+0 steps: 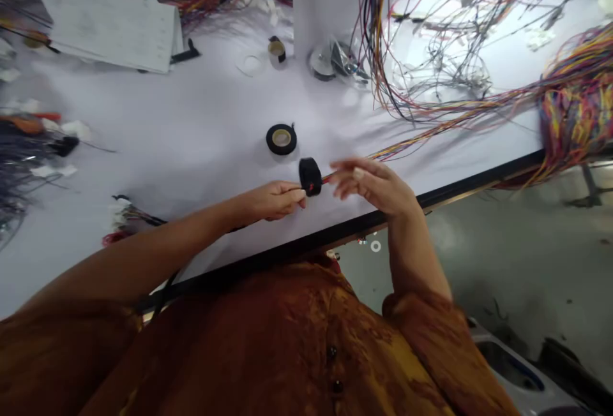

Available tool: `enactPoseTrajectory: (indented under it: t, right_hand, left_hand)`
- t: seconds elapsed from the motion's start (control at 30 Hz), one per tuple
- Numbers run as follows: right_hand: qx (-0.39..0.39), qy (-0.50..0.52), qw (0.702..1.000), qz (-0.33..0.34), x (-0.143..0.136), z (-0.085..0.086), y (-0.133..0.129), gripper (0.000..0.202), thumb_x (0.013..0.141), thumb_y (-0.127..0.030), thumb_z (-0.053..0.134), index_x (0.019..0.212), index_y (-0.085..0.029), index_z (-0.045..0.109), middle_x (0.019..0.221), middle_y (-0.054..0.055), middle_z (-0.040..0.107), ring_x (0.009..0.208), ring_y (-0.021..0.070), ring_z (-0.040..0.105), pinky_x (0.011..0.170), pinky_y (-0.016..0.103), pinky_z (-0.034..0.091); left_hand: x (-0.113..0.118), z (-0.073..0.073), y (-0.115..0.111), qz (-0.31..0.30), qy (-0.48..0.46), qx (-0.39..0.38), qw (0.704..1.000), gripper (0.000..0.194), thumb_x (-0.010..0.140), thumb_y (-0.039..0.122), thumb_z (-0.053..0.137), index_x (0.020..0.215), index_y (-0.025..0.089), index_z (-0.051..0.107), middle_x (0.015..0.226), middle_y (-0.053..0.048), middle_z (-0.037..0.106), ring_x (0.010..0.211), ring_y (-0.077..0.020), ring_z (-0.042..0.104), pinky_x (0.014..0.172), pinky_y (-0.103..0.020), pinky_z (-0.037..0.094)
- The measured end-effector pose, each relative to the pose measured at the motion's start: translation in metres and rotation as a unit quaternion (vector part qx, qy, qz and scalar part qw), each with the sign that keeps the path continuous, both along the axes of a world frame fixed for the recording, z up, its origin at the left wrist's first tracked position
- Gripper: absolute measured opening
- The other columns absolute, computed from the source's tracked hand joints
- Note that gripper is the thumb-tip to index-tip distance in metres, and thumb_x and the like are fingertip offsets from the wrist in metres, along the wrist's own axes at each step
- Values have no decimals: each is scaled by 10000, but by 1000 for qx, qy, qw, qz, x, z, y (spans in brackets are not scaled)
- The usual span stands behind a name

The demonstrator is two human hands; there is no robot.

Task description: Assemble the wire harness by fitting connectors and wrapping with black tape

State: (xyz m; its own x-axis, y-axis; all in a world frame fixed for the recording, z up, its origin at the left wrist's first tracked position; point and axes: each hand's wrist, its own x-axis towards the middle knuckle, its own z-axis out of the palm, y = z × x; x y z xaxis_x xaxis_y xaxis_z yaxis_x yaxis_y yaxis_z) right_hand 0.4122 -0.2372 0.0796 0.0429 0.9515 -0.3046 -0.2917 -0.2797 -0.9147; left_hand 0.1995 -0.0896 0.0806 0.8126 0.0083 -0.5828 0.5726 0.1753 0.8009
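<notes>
- The left hand point(283, 201) pinches the long, thin bundle of colourful wires point(407, 143) between thumb and fingers.
- The round black roll of tape point(310, 177) is at the bundle, just beside the left fingertips.
- The right hand point(373, 185) is blurry, its fingers loosely spread near the bundle; I cannot tell if they touch it.
- A flat black tape ring with a tan middle point(271, 143) lies near the roll, on the white table point(191, 116).
</notes>
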Motion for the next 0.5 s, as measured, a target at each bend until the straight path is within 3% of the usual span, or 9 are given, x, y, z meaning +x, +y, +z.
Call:
enactPoseTrajectory:
  t: [0.07, 0.13, 0.2, 0.27, 0.3, 0.37, 0.5]
  right_hand:
    - [-34, -56, 997, 50, 4, -17, -13, 423, 816, -452, 735, 1110, -152, 689, 985, 90, 724, 831, 160, 689, 780, 318, 575]
    - [-40, -86, 995, 38, 3, -36, -21, 583, 731, -402, 813, 1245, -184, 641, 1199, 116, 679, 1024, 199, 668, 910, 358, 552]
    - [2, -79, 997, -5, -5, -52, -15, 891, 629, -378, 878, 1427, -271, 495, 1496, 111, 477, 1273, 243, 547, 1058, 403, 477]
    - [59, -61, 996, -18, -15, -60, 1, 1074, 571, -385, 907, 1503, -334, 376, 1623, 69, 286, 1416, 267, 397, 1145, 428, 392]
    - [79, -58, 995, -14, -20, -61, 10, 1084, 569, -398, 908, 1507, -337, 367, 1625, 60, 283, 1434, 270, 368, 1161, 428, 371]
    - [89, -58, 994, 1, -29, -60, 19, 988, 625, -439, 873, 1483, -306, 403, 1548, 75, 410, 1395, 272, 418, 1146, 420, 384]
    - [13, -78, 996, 37, -38, -47, -3, 648, 780, -530, 733, 1319, -216, 561, 1257, 92, 636, 1180, 252, 586, 1016, 393, 482]
  left_hand:
    - [1, -1, 7, -8, 2, -86, 996, 362, 942, 509, 483, 904, 161, 576, 571, 76, 289, 420, -59, 198, 380, -192, 142]
    - [3, -2, 11, -28, 11, -141, 990, 366, 925, 512, 519, 884, 155, 589, 564, 75, 285, 413, -53, 173, 361, -190, 111]
    - [5, -1, 13, -42, 20, -171, 984, 388, 925, 526, 518, 885, 150, 603, 559, 79, 265, 408, -50, 152, 352, -190, 92]
    - [7, 2, 13, -45, 25, -174, 983, 416, 929, 548, 501, 903, 148, 614, 552, 84, 246, 403, -50, 140, 349, -191, 89]
    - [7, 3, 13, -42, 24, -164, 985, 423, 930, 552, 493, 906, 148, 616, 545, 86, 242, 399, -52, 141, 349, -193, 95]
    - [7, 6, 11, -21, 18, -120, 992, 406, 936, 536, 482, 889, 152, 606, 530, 85, 255, 394, -58, 161, 353, -197, 119]
    - [4, 3, 0, 17, -30, 65, 997, 358, 952, 465, 442, 831, 161, 586, 547, 56, 353, 449, -80, 288, 424, -209, 234]
